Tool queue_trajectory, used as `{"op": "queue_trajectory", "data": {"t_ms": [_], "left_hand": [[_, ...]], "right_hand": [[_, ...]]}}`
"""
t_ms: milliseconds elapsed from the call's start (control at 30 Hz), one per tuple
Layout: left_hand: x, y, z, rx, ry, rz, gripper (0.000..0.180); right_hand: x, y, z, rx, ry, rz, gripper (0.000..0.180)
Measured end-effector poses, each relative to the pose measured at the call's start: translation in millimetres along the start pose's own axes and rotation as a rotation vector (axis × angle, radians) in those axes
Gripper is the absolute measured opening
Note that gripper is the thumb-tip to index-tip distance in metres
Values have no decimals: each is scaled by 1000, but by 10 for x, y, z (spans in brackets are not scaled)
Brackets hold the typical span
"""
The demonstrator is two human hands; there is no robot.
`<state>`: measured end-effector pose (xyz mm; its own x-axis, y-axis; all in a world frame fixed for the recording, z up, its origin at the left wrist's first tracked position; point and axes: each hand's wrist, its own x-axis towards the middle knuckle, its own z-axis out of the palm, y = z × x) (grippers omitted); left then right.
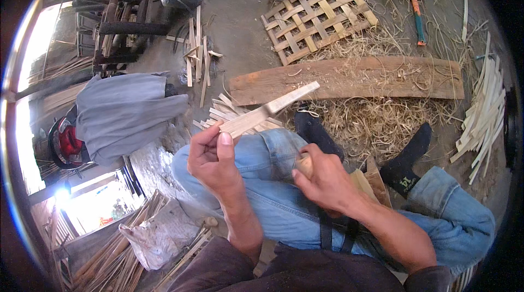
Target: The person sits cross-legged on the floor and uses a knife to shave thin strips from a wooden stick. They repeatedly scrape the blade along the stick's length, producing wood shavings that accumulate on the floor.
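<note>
The left hand [213, 156] is pinched on the near end of a pale strip [245, 122], thumb uppermost, and the strip runs away from the fingertips, forward and to the right, with a kink and a dark blurred patch partway along it. The right hand [328, 180], lower and to the right of the left one, is closed round a rounded light wooden handle [305, 166]; the rest of that tool is too blurred to tell whether it meets the strip. The left forearm rises steeply from the lower edge, while the right slants in from the lower right, elbow out, both above bent legs in blue jeans [284, 204]. Just beyond the left hand, a fan of split strips [226, 107] lies low behind the held one. Farther ahead of the right hand, a broad plank [349, 80] rests on the earthen floor [237, 27] among curly shavings [376, 128], with a woven lattice panel [319, 18] past it and a hammer [418, 22] to that panel's right. Well out to the right of the right hand is a sheaf of pale slats [483, 114]; to the left of the left hand hangs a grey cloth [128, 114], with a whitish sack [158, 237] nearer the body.
</note>
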<state>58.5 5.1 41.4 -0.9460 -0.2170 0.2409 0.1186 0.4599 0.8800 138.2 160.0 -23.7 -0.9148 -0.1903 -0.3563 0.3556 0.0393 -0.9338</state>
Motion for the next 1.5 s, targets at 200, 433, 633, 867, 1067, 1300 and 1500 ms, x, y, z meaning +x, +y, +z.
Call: {"op": "queue_trajectory", "data": {"t_ms": [200, 433, 633, 867, 1067, 1300, 1500], "left_hand": [[-50, -45, -15, 14, -23, 22, 23], [-79, -36, 23, 29, -19, 77, 21], [-111, 14, 82, 1, -15, 49, 16], [-192, -49, 73, 56, -19, 199, 12], [-102, -93, 54, 120, -14, 344, 10], [-100, -104, 28, 133, -28, 338, 10], [-127, -110, 31, 141, -22, 315, 9]], "right_hand": [[-58, -118, -34, -22, -50, -87, 42], [20, -83, -142, -61, -32, -85, 41], [-22, -43, -167, -73, -23, -62, 40], [-53, -313, -533, -170, -73, -46, 41], [-49, -410, -742, -211, -209, -55, 39], [55, -193, -827, -176, -260, -60, 40], [-41, -333, -644, -305, -130, -14, 36]]}}
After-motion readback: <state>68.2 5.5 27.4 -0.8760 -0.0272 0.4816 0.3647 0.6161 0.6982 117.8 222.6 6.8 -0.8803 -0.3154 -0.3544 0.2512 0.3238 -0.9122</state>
